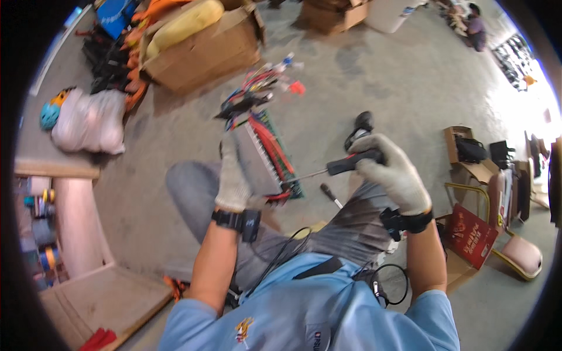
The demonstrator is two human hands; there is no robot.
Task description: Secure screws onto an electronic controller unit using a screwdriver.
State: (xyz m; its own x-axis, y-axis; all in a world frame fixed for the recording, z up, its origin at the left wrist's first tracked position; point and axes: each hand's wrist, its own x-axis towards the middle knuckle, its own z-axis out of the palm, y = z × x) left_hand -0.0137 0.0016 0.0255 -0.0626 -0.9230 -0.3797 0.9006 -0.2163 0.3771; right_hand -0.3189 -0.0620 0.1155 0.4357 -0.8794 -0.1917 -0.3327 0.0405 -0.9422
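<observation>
My left hand (234, 172), in a white glove, grips the side of an electronic assembly (257, 158) with a grey metal plate, red strips and a green circuit board. A bundle of coloured wires (252, 82) spreads from its far end. My gloved right hand (386, 169) is closed on a screwdriver (351, 164) with a black handle; its shaft reaches the near end of the board. A second screwdriver (328, 193) lies below the assembly, beside my right leg.
A cardboard box (199, 55) with a yellow bundle stands ahead left, near white bags (88, 123). A wooden board (99, 298) is at lower left. Boxes (468, 152) and a chair (521, 257) are at right. A person (475, 32) crouches at the far right.
</observation>
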